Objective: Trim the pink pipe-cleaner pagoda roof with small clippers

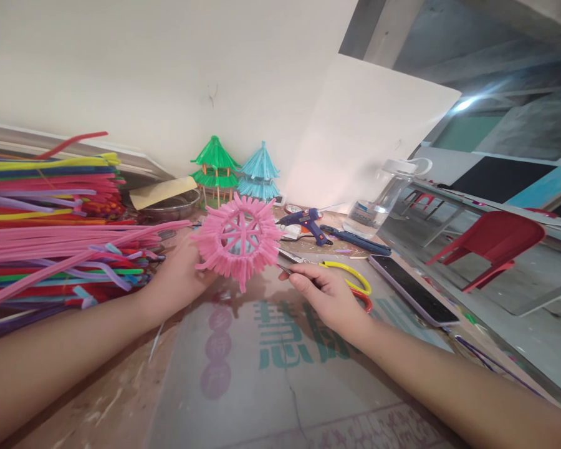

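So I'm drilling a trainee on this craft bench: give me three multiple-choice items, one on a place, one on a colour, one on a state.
1. Where is the phone?
A. right of the scissors
B. on the pipe cleaners
C. under the bottle

2. What colour is the wheel held up?
A. green
B. pink
C. blue

3. What is the left hand doing?
A. lying flat
B. holding the wheel
C. gripping the glue gun

Answers: 1 A, it lies on the table beyond the yellow handles. 2 B, all its bristles are pink. 3 B, its fingers close on the wheel's edge.

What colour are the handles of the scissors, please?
Yellow and red scissors handles, seen in the head view.
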The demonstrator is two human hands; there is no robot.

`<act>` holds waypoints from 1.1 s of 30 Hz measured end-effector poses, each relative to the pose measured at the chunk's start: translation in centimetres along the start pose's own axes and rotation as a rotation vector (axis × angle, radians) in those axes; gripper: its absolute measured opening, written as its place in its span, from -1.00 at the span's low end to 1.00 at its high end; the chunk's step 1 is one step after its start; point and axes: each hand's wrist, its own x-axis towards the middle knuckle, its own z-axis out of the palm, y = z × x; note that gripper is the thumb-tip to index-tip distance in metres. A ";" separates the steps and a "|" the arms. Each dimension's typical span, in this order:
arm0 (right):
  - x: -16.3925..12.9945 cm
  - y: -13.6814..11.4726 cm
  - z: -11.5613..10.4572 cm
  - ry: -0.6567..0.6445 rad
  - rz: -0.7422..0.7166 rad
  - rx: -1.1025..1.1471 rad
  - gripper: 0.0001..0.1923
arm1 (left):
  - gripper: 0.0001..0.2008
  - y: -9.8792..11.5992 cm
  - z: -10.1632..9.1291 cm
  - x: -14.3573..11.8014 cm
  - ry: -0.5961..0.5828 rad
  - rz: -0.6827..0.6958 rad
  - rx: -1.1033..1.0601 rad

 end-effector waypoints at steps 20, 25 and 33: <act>0.0 0.0 0.0 0.002 0.033 0.057 -0.66 | -0.78 0.1 0.0 0.1 0.021 0.039 0.028; 0.0 0.0 0.0 -0.018 0.049 0.032 -0.64 | -0.78 0.0 0.0 0.1 0.016 0.054 0.042; 0.0 0.0 -0.1 -0.005 0.044 0.064 -0.65 | -0.76 0.0 0.0 0.0 0.015 0.026 0.032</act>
